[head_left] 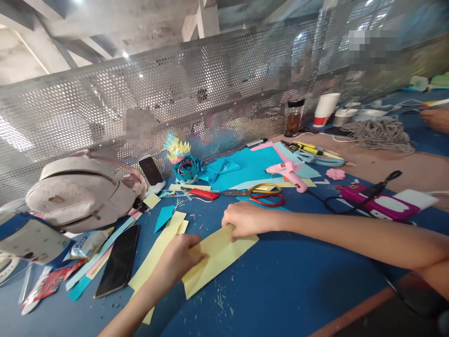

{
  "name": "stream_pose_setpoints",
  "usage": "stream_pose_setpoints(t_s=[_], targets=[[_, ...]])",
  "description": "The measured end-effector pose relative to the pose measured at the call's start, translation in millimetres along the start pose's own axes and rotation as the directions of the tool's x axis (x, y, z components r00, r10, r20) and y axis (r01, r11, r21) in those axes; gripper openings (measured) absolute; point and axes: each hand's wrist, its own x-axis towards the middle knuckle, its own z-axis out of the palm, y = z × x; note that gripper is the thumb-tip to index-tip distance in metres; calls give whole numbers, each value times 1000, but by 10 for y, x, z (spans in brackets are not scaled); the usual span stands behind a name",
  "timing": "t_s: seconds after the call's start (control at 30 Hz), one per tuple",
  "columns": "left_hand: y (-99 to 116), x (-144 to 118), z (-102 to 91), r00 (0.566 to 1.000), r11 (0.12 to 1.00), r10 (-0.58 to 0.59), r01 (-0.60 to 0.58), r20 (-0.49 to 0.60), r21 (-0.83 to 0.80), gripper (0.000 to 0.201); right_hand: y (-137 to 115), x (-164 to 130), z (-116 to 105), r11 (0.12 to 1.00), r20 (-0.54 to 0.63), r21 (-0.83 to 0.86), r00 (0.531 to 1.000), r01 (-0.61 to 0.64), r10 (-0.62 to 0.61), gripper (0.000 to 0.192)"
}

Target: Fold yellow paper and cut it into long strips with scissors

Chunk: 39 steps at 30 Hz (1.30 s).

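Note:
Between my two hands lies a strip of pale yellow paper (219, 262) on the blue table. My left hand (180, 257) pinches its left part, thumb on top. With fingers curled, my right hand (243, 220) grips the strip's far edge. More yellow paper strips (154, 262) lie under and beyond my left hand. Just past my right hand are scissors (259, 193) with yellow and red handles and a red utility knife (199, 193). A small blue paper triangle (164, 217) rests left of them.
A pink glue gun (286, 173) lies on blue paper sheets (252, 164), behind a purple power strip (379, 201). A folded-paper model (184, 164) stands near the mesh partition (224, 89). At left are a backpack (84, 192) and a black phone (121, 262).

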Motion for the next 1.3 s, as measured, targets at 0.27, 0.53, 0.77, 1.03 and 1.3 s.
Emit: stream_pose_setpoints(t_s=[0.27, 0.53, 0.77, 1.03, 1.3], targets=[[-25, -55, 95, 999, 997, 11, -14, -44, -71, 31, -106, -98, 120, 990, -81, -138, 997, -6, -5, 14], [-98, -179, 188, 989, 992, 110, -116, -95, -58, 30, -62, -201, 320, 964, -182, -226, 966, 139, -182, 20], [-218, -286, 333, 887, 889, 420, -358, -193, 286, 48, 17, -257, 542, 899, -304, -366, 882, 240, -359, 23], [-116, -291, 520, 529, 593, 762, -337, -374, 731, 21, -42, -305, 676, 809, -335, -550, 832, 208, -442, 16], [-55, -286, 431, 531, 516, 796, -347, -289, 783, 20, 25, -446, 848, 875, -491, -484, 837, -30, -243, 19]])
